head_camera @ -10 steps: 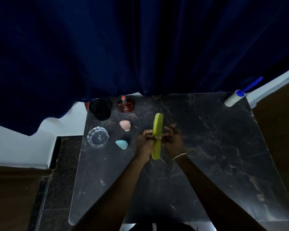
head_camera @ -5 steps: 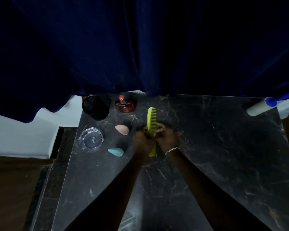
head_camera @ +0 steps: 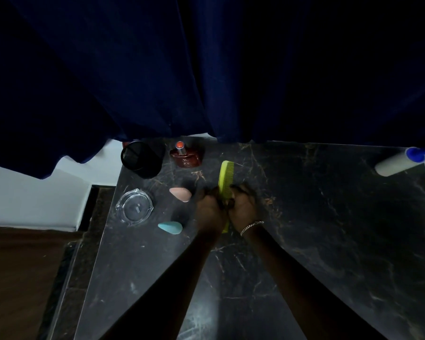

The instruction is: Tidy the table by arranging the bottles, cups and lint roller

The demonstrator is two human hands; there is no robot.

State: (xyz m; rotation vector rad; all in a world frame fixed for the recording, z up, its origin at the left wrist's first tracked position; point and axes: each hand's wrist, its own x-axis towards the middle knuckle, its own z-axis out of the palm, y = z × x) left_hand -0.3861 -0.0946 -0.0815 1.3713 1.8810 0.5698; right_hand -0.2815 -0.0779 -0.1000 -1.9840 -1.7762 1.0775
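Our hands, left and right, both clasp green comb lengthwise; lint roller lies far right, nearer right hand.

left hand: closed grip | right hand: closed, seemingly pinching

Black mesh cup at far-left corner of dark marble table; red glass perfume bottle just right of it. Clear glass ashtray nearer, at left edge. White lint roller with blue handle at far-right corner.
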